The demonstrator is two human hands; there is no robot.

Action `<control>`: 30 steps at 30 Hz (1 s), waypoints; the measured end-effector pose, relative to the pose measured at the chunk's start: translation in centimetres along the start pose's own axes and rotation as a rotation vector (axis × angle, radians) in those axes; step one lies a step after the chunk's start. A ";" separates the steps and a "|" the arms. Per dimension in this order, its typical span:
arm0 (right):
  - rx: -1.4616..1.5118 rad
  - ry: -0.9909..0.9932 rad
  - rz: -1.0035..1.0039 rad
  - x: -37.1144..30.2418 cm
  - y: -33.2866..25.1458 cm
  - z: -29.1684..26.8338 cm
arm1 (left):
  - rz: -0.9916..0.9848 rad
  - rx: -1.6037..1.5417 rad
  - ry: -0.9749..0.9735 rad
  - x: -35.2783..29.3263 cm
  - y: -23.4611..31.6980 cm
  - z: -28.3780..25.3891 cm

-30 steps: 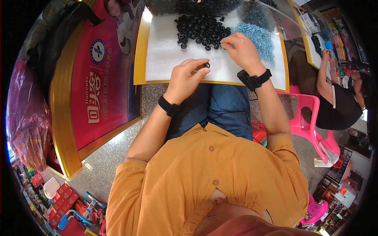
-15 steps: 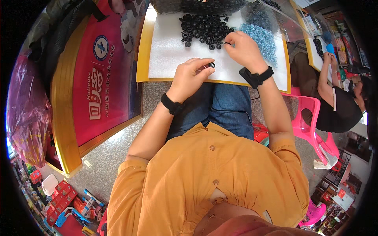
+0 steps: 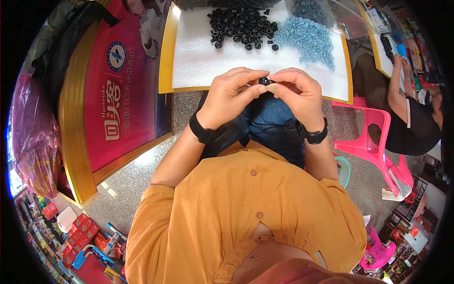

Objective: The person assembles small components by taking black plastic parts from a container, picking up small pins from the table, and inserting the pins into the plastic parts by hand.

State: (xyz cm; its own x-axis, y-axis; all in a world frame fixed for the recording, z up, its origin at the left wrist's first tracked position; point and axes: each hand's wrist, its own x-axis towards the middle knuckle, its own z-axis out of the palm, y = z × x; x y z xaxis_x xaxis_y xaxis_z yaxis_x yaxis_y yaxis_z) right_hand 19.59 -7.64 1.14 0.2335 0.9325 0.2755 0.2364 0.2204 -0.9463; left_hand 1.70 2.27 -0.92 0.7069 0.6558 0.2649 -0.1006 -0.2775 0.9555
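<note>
At the near edge of the white-topped table (image 3: 198, 75), my two hands meet fingertip to fingertip. My left hand (image 3: 231, 92) is closed, pinching a small black ring-shaped part (image 3: 264, 81) between thumb and forefinger. My right hand (image 3: 302, 92) is closed too, its thumb and forefinger on the black bit at the right side of that part. Whether this is one piece or two put together, I cannot tell. Farther back lies a pile of similar black ring-shaped parts (image 3: 239, 28). Beside it on the right spreads a heap of tiny pale-blue translucent pieces (image 3: 306, 38).
A dark-filled clear bin (image 3: 227, 4) stands at the table's far edge. On the left is a wooden-framed table with a pink top (image 3: 99, 146). A pink plastic chair (image 3: 366, 135) stands at right, near another person (image 3: 411, 125) working at a second table.
My right hand has come from the black pile back toward me and met my left hand at the black part. My left hand has shifted slightly right.
</note>
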 end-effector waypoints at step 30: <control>0.385 -0.137 0.172 -0.4 -0.1 -0.6 | 0.207 0.194 -0.043 -0.5 2.0 -0.3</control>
State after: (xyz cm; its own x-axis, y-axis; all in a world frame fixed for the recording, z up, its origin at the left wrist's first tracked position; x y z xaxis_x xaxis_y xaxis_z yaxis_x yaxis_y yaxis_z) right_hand 20.06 -8.26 1.27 0.1051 0.9886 0.1076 -0.1693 0.1244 -0.9777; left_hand 0.94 1.63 0.87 0.7147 0.5420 0.4421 -0.1130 -0.5342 0.8378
